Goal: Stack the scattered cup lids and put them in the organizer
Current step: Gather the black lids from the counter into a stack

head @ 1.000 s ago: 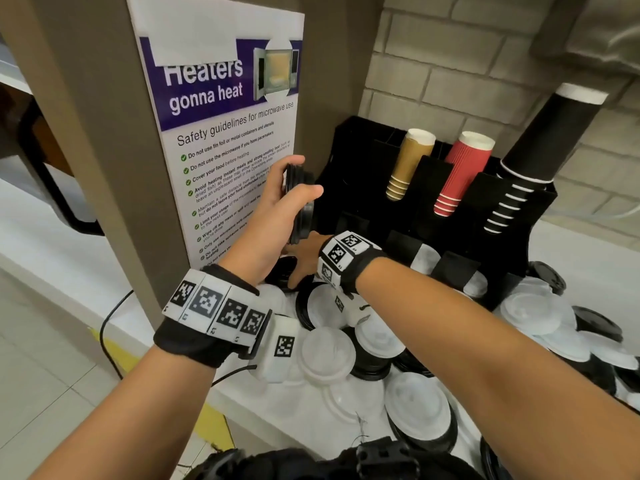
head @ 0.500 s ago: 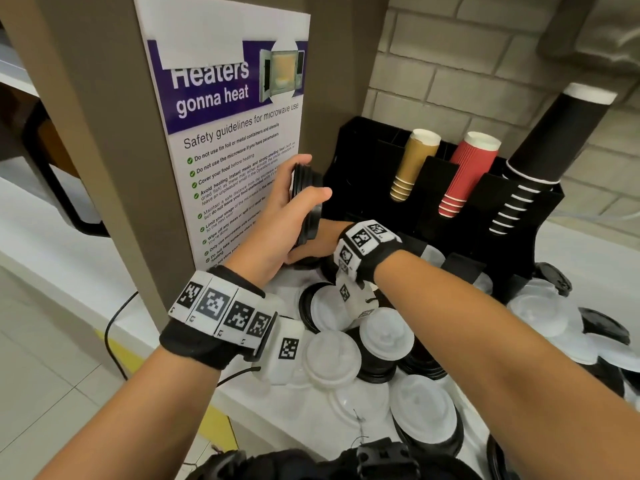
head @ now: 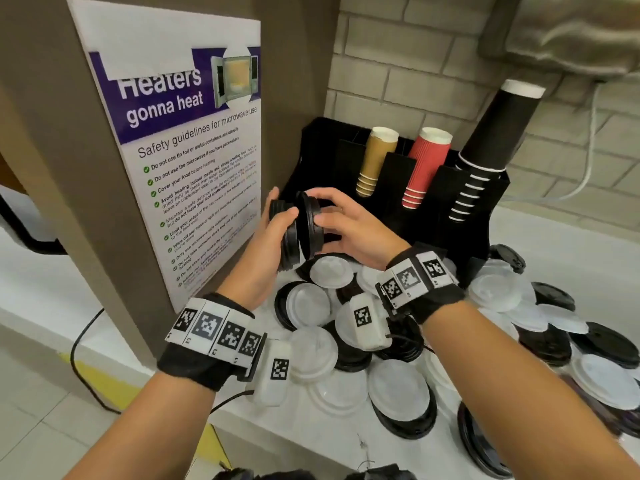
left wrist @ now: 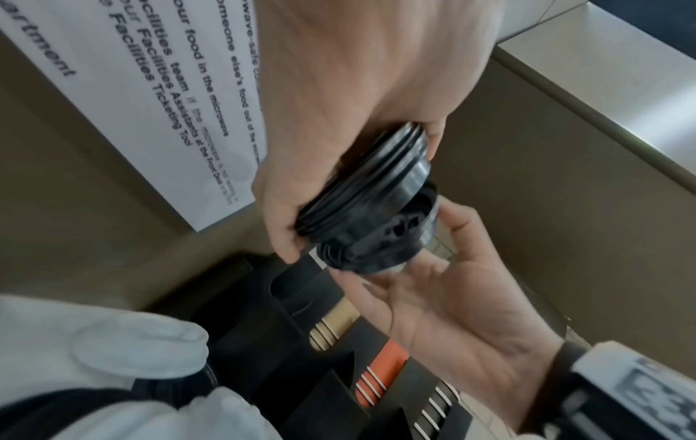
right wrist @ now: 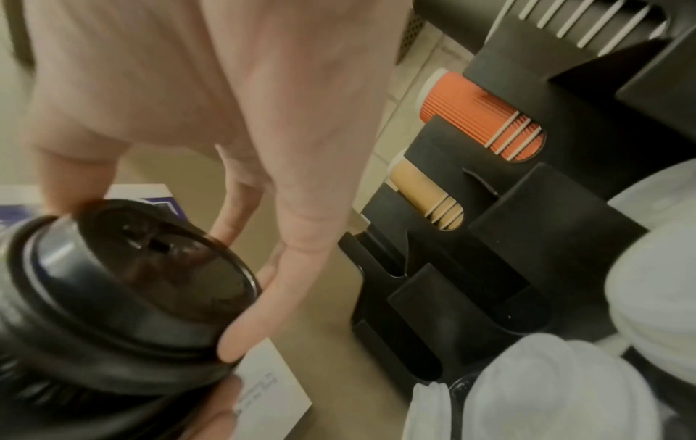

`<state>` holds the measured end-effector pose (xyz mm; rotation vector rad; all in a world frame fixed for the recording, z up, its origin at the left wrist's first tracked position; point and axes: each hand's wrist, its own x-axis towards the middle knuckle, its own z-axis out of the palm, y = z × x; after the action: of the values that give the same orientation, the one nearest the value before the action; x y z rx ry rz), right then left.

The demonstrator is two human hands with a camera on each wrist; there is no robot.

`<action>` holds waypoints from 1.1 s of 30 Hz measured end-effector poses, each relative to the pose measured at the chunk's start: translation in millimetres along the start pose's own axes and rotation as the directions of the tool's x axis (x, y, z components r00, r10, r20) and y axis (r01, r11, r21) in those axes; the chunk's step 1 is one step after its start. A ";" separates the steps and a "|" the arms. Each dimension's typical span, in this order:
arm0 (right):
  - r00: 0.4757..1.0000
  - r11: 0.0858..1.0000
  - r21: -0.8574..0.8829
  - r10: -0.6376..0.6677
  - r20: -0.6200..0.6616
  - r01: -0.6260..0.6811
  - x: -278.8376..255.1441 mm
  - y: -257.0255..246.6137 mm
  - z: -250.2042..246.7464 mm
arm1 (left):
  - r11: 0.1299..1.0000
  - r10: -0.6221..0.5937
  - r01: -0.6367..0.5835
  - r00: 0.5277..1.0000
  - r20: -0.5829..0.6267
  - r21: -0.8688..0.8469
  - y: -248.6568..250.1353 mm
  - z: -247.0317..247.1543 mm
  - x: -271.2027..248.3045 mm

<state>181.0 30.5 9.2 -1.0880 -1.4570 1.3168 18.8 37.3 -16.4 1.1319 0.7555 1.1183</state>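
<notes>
Since a moment ago our right hand (head: 346,226) has risen, gripping one round black plastic lid (head: 310,225), tilted against the black lid stack (head: 285,233) clasped in our left hand (head: 266,251), above the bench's left edge.

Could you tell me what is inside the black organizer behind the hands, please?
The black organizer holds three cup stacks: tan cups, red cups and black cups. The stacks' lower ends are covered by its front panels.
</notes>
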 end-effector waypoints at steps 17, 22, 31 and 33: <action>0.992 0.988 -0.110 -0.117 -0.044 0.111 -35.7 1.8 11.3 | 1.000 0.014 -0.014 0.999 0.029 -0.023 -6.1 19.8 -18.2; 0.987 0.981 -0.121 -0.158 -0.028 0.154 -34.0 0.8 12.6 | 1.000 0.027 -0.027 1.000 -0.004 0.009 -3.2 20.2 -19.8; 0.987 0.976 -0.153 -0.159 -0.004 0.156 -27.7 0.8 14.6 | 0.996 0.061 -0.058 0.997 0.040 -0.068 -8.5 12.8 -16.2; 0.993 0.983 -0.144 -0.117 -0.013 0.114 -21.8 1.6 14.2 | 0.996 0.082 -0.082 0.997 -0.005 -0.045 -6.6 10.7 -13.6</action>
<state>172.6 6.1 5.8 -1.0887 -1.5938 1.1307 26.3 20.8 -20.5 1.1318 0.6872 1.2007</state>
